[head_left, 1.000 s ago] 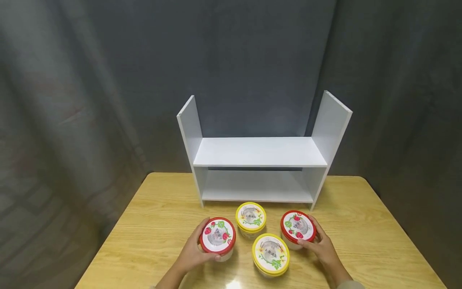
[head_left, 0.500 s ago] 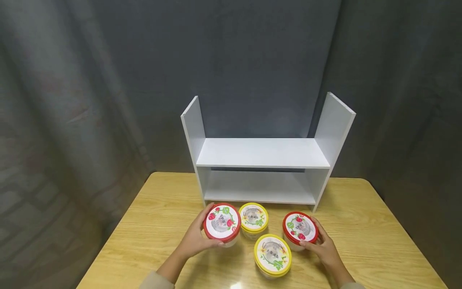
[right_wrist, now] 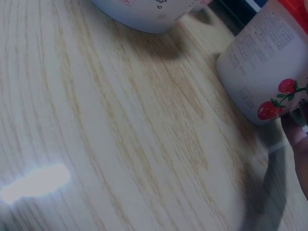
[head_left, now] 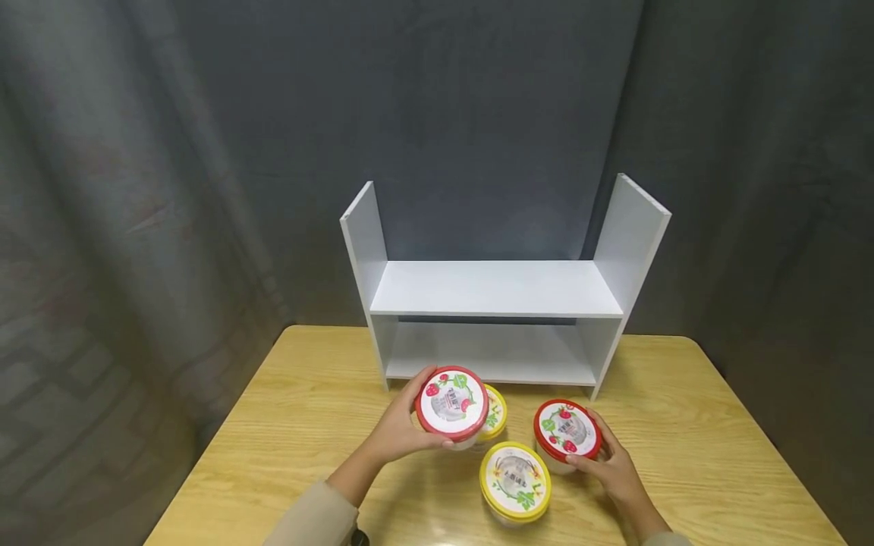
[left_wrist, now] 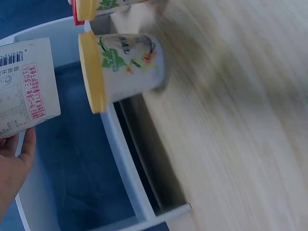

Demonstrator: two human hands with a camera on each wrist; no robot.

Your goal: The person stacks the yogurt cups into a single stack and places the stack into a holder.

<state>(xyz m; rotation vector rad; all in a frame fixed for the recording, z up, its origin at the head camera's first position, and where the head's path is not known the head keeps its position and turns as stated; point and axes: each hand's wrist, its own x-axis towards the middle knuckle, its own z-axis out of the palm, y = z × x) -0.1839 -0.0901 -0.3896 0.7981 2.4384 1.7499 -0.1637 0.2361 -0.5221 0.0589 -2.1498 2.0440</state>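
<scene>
Grey curtains (head_left: 478, 136) back the glossy wood table (head_left: 273, 440). Above it, the left hand (head_left: 399, 431) grips one red-lidded tub (head_left: 451, 406) before the white shelf (head_left: 498, 288); the right hand (head_left: 612, 469) holds the other red-lidded tub (head_left: 565, 428) on the tabletop.

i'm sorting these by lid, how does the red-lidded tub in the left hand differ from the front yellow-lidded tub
The held tub is red-lidded with strawberries printed on top; the front tub is yellow-lidded with flowers. The held tub is off the table, in the left hand; the front tub stands on it, untouched. Both are round, with green leaves printed on top.
</scene>
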